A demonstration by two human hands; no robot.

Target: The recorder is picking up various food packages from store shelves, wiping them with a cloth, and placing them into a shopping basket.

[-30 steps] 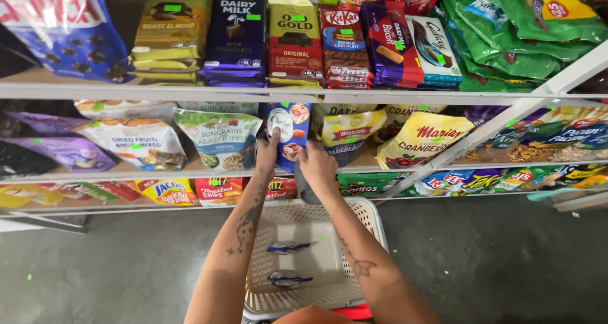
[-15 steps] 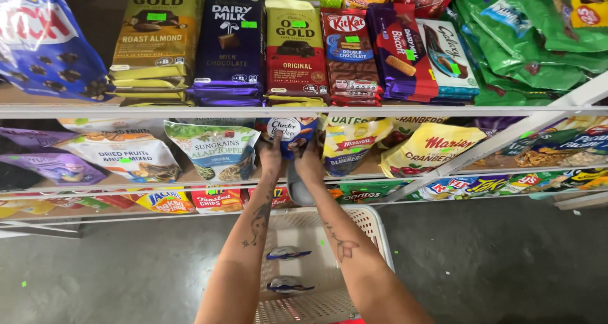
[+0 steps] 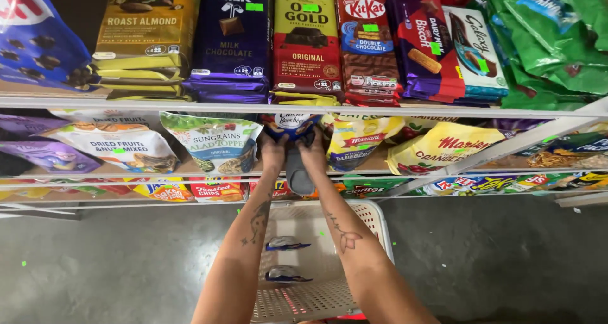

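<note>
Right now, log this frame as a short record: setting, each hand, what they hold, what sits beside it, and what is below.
setting: shop shelving with snack bags and chocolate bars
left hand: gripping the blue and white snack pouch on the middle shelf
right hand: gripping the same pouch from the other side
beside pouch: green-topped salad topper bag, yellow dried-fruit bag
below: white plastic basket holding two small blue pouches

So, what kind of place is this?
Most likely a grocery shop aisle: shelves stacked with chocolate bars and snack bags, green price stickers, and a white shopping basket below both hands.
</note>
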